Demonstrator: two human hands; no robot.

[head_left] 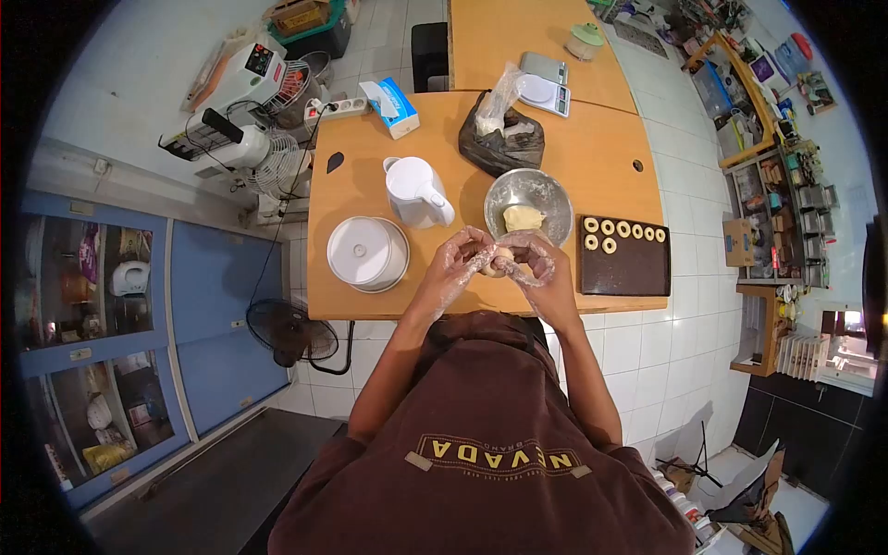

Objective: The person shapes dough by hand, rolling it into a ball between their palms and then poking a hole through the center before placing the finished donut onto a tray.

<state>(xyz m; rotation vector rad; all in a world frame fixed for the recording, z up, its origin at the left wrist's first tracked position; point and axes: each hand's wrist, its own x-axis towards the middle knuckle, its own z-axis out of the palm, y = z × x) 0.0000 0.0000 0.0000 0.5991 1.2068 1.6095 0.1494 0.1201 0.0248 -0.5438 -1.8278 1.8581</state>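
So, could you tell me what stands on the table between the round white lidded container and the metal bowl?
In the head view, a white jug stands between the white lidded container and the metal bowl.

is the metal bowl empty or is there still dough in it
Not empty. The metal bowl holds one pale lump of dough near its middle, with bare floury metal showing around the lump.

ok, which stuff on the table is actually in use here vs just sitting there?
In use:
left hand and right hand, gloved, shaping a dough piece
steel bowl holding dough
dark tray with dough rings

Lying about:
white jug
round white container
tissue box
black bag
scale
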